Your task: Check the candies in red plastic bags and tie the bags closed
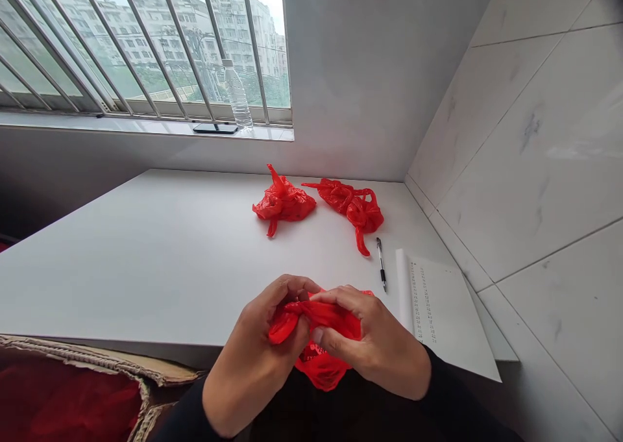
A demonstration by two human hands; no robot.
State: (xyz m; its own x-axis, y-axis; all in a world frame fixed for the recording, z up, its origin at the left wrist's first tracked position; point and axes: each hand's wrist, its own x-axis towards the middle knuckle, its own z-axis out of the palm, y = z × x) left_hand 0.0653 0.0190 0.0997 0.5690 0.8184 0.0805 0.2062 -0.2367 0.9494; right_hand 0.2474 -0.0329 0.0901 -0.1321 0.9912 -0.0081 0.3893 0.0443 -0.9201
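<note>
A red plastic bag (325,372) with some dark print hangs between my hands, just over the near edge of the white table. My left hand (265,348) is closed on the bag's gathered upper part, thumb pressed against the plastic. From the other side, my right hand (377,341) pinches the same bunched plastic with thumb and fingers. What the bag holds, if anything, is hidden. Farther back on the table lie two more red plastic bags, a knotted one (285,202) and a longer twisted one (353,208) to its right.
Right of my hands are a pen (381,265) and an open notebook (448,312) with written columns, overhanging the table (160,254) edge. A cardboard box (165,372) with red material stands at lower left. On the windowsill are a plastic bottle (237,98) and a phone-like dark slab (215,128).
</note>
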